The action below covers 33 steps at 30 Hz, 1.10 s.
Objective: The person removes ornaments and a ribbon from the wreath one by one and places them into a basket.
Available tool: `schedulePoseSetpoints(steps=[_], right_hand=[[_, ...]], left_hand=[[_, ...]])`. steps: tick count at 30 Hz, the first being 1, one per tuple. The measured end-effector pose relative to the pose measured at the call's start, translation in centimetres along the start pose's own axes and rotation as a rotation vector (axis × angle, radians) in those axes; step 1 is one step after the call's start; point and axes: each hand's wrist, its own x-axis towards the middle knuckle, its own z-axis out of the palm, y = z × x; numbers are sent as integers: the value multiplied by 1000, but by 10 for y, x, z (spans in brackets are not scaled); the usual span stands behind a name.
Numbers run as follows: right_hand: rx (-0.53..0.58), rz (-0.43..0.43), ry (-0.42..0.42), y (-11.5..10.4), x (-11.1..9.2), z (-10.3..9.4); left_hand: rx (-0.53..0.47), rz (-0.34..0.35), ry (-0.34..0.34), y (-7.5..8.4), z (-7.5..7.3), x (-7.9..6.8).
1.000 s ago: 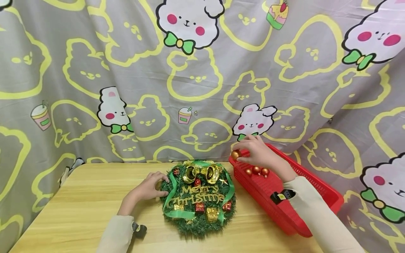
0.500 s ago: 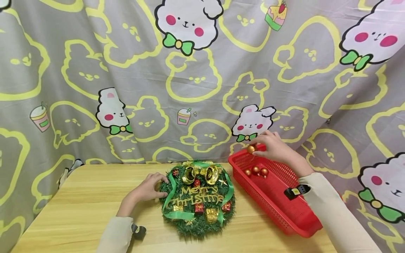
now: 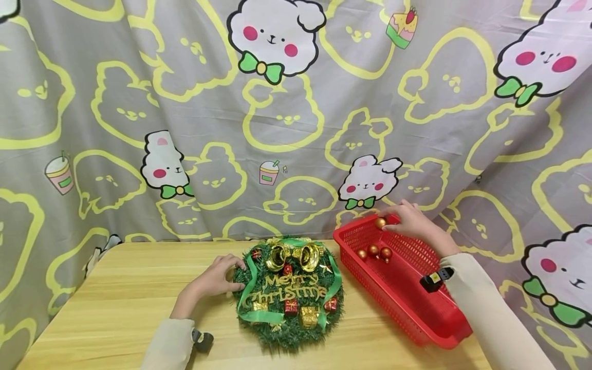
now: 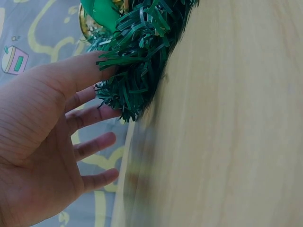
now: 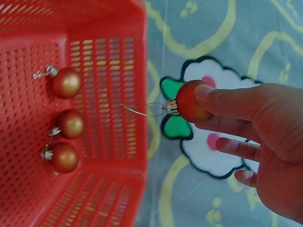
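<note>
A round green tinsel Christmas wreath [image 3: 289, 334] lies on the table, with gold bells [image 3: 309, 257], green ribbon, small gift boxes and "Merry Christmas" lettering. My left hand [image 3: 214, 280] holds its left edge between thumb and fingers; their tips sink into the tinsel [image 4: 137, 61] in the left wrist view, while the two outer fingers stand free. Over the far end of the red basket [image 3: 393, 303], my right hand [image 3: 411, 223] pinches an orange-gold Christmas bauble [image 5: 191, 101] between thumb and fingers. From the bauble's silver cap hangs a thin loop of thread [image 5: 142, 112].
Three more baubles [image 3: 373, 250] lie at the far end inside the basket, which stands to the right of the wreath. Light wood tabletop [image 3: 139, 277] surrounds the wreath. A grey curtain [image 3: 287, 195] with cartoon prints hangs close behind table and basket.
My right hand has carried the bauble rightward from the basket's near-left corner to above its far end. The left hand and the wreath have stayed in place.
</note>
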Motion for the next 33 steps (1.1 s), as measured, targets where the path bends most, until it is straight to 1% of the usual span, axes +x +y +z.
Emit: schedulePoseSetpoints(steps=[5, 9, 15, 20, 24, 29, 33], right_hand=[[9, 37, 10, 14, -2, 10], [6, 67, 26, 28, -1, 24], [18, 66, 42, 42, 1, 44], [25, 93, -2, 48, 2, 57], [39, 94, -52, 51, 2, 64], [84, 80, -112, 49, 1, 70], [128, 85, -161, 47, 1, 74]], left_hand=[[-8, -5, -3, 1, 0, -1], [-9, -11, -4, 1, 0, -1], [-7, -12, -2, 0, 1, -1], [-5, -6, -2, -1, 2, -1], [-3, -6, 0, -1, 2, 0], [-10, -5, 1, -1, 1, 0], [-13, -7, 1, -1, 1, 0]])
